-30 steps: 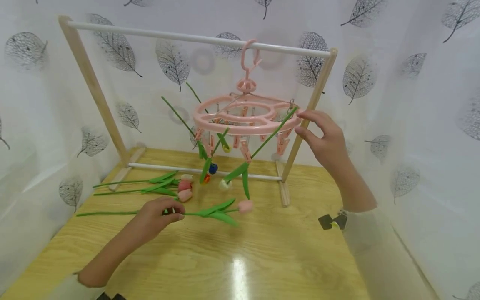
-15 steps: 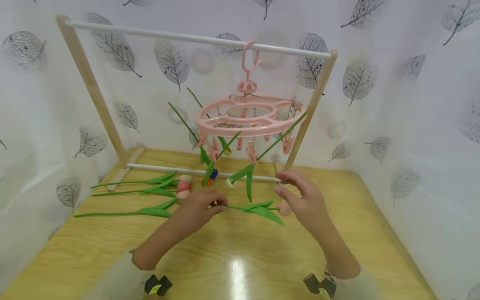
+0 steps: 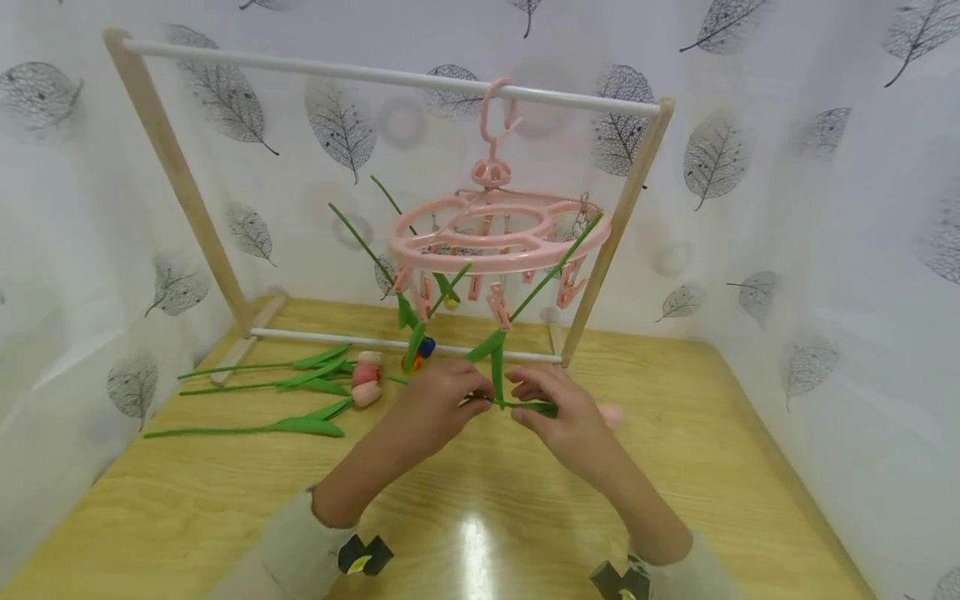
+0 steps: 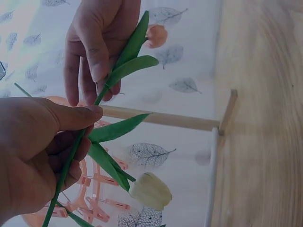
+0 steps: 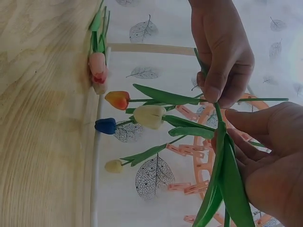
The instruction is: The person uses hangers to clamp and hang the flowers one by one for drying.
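My left hand (image 3: pixel 431 412) pinches the green stem of a pink artificial tulip between thumb and fingers. Its pale pink bloom (image 3: pixel 611 414) points right, partly behind my right hand (image 3: pixel 570 425). That right hand is at the leaves (image 4: pixel 125 66), thumb and fingers spread around the stem without a firm grip. Just behind both hands, a white tulip (image 5: pixel 149 117) hangs bloom-down from the pink clip hanger (image 3: pixel 450 263). Orange (image 5: pixel 117 100), blue (image 5: pixel 105 126) and yellow (image 5: pixel 113 166) tulips hang there as well.
The hanger hooks over the white bar (image 3: pixel 315 68) of a wooden-legged rack (image 3: pixel 176 175). Several tulips (image 3: pixel 300 425) lie at the left of the wooden table (image 3: pixel 300 508). Pink clothespins (image 3: pixel 570 287) dangle around the hanger. Leaf-print cloth (image 3: pixel 787 208) encloses the back and sides.
My left hand has carried the pink tulip rightward across the table. My right hand has come down from the hanger's right rim to the tulip's leaves. The hanger has swayed slightly.
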Tool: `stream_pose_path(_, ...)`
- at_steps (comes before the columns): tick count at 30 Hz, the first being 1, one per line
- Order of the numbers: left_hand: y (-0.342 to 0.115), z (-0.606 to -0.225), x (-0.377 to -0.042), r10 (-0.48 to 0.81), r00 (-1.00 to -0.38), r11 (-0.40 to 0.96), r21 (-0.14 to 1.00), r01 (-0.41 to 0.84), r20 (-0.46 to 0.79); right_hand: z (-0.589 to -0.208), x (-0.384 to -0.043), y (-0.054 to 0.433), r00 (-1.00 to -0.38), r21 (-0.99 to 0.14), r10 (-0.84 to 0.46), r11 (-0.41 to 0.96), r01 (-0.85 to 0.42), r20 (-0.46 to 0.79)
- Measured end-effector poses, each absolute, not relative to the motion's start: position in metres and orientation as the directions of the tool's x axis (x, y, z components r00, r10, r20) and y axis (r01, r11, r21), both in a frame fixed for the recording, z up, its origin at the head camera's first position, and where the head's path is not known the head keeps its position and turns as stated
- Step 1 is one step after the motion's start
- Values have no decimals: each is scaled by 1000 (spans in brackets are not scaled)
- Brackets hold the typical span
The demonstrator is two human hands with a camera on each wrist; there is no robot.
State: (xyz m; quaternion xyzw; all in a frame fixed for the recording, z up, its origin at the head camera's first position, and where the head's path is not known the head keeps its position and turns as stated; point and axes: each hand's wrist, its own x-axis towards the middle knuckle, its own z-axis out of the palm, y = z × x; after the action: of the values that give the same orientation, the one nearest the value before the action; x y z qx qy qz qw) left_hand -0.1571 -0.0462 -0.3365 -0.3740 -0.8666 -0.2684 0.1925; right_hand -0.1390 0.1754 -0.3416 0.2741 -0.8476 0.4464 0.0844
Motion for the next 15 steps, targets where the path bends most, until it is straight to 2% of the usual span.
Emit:
stream_pose_path(10,-48,-335,-158,556,-617,607,235,759,556,-348,-142,170,-826,-694,-388,456,-558,409)
stream_pose_path(15,-56,-334,-162,562,-558,619,136,773,611,-349,-143,169,-845,-709,-382,469,-526,374)
